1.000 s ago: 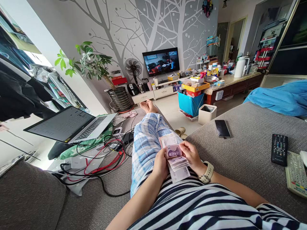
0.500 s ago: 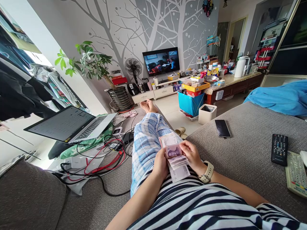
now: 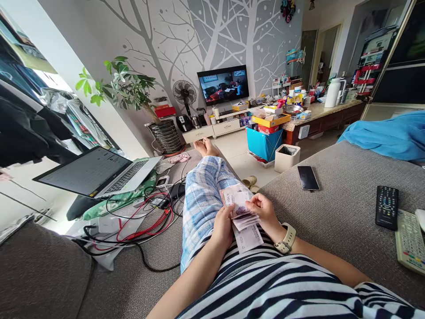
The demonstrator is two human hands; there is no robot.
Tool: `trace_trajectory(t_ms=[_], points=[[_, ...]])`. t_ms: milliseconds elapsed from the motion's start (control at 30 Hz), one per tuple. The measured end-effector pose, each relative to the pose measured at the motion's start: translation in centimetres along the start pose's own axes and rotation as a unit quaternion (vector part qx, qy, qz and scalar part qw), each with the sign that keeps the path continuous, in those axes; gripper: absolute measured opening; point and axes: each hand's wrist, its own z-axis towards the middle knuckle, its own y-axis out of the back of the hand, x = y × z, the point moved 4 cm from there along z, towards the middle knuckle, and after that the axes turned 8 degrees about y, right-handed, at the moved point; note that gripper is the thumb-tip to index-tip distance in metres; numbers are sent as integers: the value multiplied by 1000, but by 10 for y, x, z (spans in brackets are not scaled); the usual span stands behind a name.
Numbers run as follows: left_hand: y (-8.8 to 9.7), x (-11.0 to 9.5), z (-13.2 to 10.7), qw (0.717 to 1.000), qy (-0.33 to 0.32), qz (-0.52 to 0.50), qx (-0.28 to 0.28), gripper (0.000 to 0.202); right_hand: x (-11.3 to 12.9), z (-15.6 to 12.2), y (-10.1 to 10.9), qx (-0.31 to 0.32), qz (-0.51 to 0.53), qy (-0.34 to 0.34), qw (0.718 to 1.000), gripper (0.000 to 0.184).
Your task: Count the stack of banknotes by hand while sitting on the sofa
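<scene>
Left hand is curled around the left edge of a bunch of banknotes, thumb pressed on top, so it's basically full of cash. Right hand sits at about 3 o'clock from them, thumb and fingers pinched in on the other side, with a pale-strapped watch on that wrist. So yeah, both of mine are on the money, right over my lap. Top of the bunch is kinda blurry, so I can't read it. One lower note sticks out at 6 o'clock against my striped shirt, and some pinkish notes peek out at 11 o'clock on my blue plaid pants.

Going round the clock from the cash: phone flat on the gray sofa at 2, black remote at 3 with a pale remote touching or nearly touching it, cable tangle around 9, open laptop between 9 and 10. Farther off there's a TV near 12, a beige bin at 1, and past that a cluttered surface with a white jug standing on it.
</scene>
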Motion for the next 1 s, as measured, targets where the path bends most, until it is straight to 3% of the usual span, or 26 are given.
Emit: trace_trajectory(t_ms=[400,1000], points=[[2,1,2,1000,-6,-6,-2,26,-3,1,2,29,-76,43,996,33],[-1,0,0,1000,0,-9,-11,28,12,-4,-2,40,4,44,998,25]])
